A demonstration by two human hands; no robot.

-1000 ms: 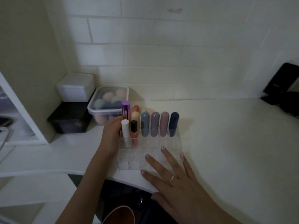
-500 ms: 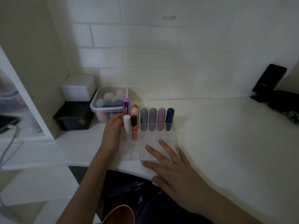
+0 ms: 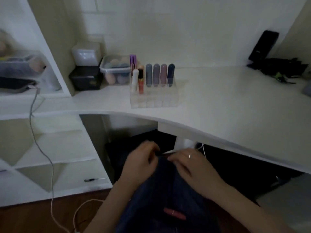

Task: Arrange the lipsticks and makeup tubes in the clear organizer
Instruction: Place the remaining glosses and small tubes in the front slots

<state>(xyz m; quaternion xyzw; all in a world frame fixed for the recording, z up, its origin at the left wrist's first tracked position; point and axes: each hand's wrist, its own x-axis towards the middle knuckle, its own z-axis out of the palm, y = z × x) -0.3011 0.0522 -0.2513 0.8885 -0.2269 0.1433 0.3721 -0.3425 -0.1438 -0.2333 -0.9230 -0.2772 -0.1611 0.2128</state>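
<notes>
We see the clear organizer (image 3: 153,96) standing on the white bench (image 3: 227,105), near its curved front edge and just in front of a lidded box of makeup sponges (image 3: 116,69). Its back rows hold upright tubes: a purple tube (image 3: 133,61) at the far left, a white tube (image 3: 135,79) and an orange tube with a black cap (image 3: 141,81) in front of it, then four rounded lipsticks (image 3: 159,74) side by side (grey-blue, mauve, pink, navy). The front compartments look unfilled.

Both hands are well below the bench, over the lap. The left hand (image 3: 141,163) has its fingers curled at the edge of dark blue fabric (image 3: 168,187); the right hand (image 3: 190,163), wearing a ring, has its fingers bent down onto the same fabric. Blur keeps us from telling whether either grip is clamped on the cloth or on something small.

A pink lipstick (image 3: 175,214) lies on its side on the fabric, nearer the camera and apart from both hands.
</notes>
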